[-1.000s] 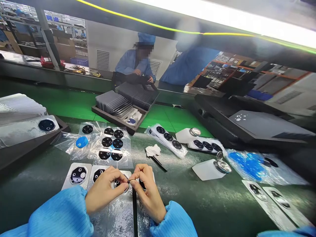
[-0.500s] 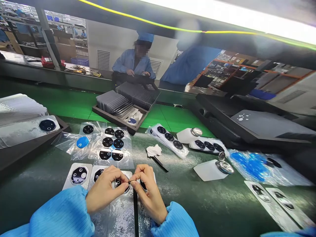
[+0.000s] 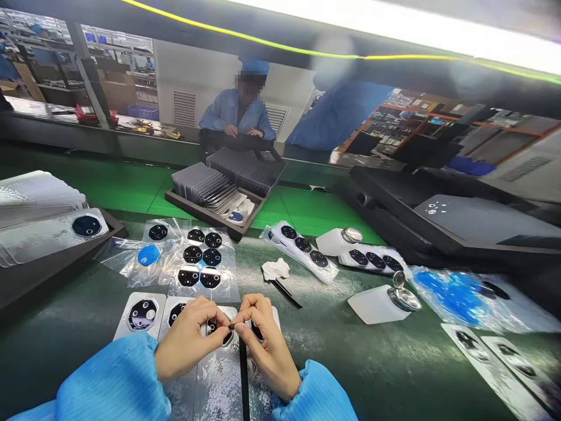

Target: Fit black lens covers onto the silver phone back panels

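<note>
My left hand (image 3: 193, 338) and my right hand (image 3: 267, 345) meet fingertip to fingertip, both closed in a pinch. Between them sits a small black piece (image 3: 231, 327), too small to tell its kind. Under the hands lie several silver panels (image 3: 219, 386) side by side, each with a black octagonal lens-like cover near its top; my fingers partly hide the middle ones. A long black strip (image 3: 244, 380) runs down from beneath my right hand over the panels; its upper end is hidden. The leftmost panel's cover (image 3: 143, 314) shows fully.
Beyond the hands lie film sheets with black octagons (image 3: 212, 256), a white cloth (image 3: 275, 269) by a black stick (image 3: 288, 293), and white bottles (image 3: 379, 304). Trays of panels stand left (image 3: 105, 234), behind (image 3: 199, 216) and right (image 3: 372, 216). A person (image 3: 239, 111) works opposite.
The view has shifted slightly, so everything appears a little to the right and lower. Both hands keep the same pinch on the small black piece.
</note>
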### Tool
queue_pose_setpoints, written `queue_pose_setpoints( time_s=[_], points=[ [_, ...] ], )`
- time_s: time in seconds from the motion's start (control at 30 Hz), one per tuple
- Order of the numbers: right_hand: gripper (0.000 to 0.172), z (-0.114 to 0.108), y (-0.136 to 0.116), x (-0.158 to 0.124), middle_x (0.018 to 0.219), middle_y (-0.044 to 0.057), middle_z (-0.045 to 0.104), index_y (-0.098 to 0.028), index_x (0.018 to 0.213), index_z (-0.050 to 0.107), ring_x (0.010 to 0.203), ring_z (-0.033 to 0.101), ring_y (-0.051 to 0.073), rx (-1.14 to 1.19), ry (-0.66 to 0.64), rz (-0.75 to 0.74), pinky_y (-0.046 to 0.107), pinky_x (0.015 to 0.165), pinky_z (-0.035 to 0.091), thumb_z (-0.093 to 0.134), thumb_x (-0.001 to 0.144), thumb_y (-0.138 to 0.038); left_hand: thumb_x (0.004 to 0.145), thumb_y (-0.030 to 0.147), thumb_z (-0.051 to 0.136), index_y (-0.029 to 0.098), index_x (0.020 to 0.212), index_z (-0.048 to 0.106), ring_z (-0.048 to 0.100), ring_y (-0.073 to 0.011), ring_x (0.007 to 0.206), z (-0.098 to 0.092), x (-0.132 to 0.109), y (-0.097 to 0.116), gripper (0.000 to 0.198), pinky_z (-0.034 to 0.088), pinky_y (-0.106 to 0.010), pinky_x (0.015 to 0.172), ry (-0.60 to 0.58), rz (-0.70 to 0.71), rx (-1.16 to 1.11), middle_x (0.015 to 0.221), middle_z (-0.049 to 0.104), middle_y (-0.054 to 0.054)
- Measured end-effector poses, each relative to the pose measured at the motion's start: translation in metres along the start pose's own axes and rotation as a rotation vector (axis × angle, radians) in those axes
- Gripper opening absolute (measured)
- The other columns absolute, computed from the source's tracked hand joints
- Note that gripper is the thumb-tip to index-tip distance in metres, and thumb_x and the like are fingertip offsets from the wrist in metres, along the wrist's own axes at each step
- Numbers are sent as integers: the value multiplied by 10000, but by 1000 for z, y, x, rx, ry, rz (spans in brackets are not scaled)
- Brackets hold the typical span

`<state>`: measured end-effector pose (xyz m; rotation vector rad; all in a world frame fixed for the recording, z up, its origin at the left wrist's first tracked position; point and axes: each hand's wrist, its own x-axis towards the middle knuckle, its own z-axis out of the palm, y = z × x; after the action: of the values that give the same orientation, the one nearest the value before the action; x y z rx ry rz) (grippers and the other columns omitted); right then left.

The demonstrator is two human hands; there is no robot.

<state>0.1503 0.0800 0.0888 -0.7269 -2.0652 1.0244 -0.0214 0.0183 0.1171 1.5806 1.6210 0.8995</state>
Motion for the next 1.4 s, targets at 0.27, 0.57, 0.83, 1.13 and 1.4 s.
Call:
queue_pose_setpoints(
  time_s=[0.27, 0.57, 0.83, 1.13, 1.4],
  points=[
    [212, 0, 1, 0, 913, 37, 495, -228, 859, 575, 899, 482, 198, 31, -21, 33, 336, 801, 426, 428, 982, -318, 834, 197, 565, 206, 755, 643, 546, -169, 815, -1, 0, -1, 112, 402, -291, 759, -30, -38, -18, 779, 605, 18],
    [226, 1, 4, 1, 922, 31, 458, -223, 844, 571, 916, 456, 196, 185, -46, 110, 337, 833, 368, 452, 974, -365, 834, 226, 550, 203, 719, 631, 550, -166, 817, -2, 2, -2, 143, 399, -285, 758, -58, -88, -7, 778, 600, 21],
    [273, -3, 7, 1, 831, 4, 449, -217, 808, 474, 715, 418, 140, 483, 60, 268, 283, 648, 342, 397, 997, -399, 838, 185, 499, 199, 698, 551, 510, -169, 811, -7, 4, 3, 151, 356, -316, 777, -66, -42, 105, 754, 578, 26],
    [321, 0, 8, 1, 705, -39, 448, -219, 796, 402, 566, 388, 98, 653, 51, 288, 263, 530, 291, 361, 1005, -460, 843, 112, 538, 192, 732, 562, 481, -171, 846, -15, 2, -1, 139, 292, -338, 761, -131, 218, 457, 787, 577, 27],
    [322, -1, 9, 4, 708, -46, 435, -216, 825, 412, 557, 382, 89, 596, 70, 277, 260, 525, 293, 367, 999, -484, 874, 123, 558, 198, 783, 557, 466, -180, 874, -21, 13, 3, 118, 302, -345, 777, -248, 224, 477, 839, 578, 27]
  ],
)
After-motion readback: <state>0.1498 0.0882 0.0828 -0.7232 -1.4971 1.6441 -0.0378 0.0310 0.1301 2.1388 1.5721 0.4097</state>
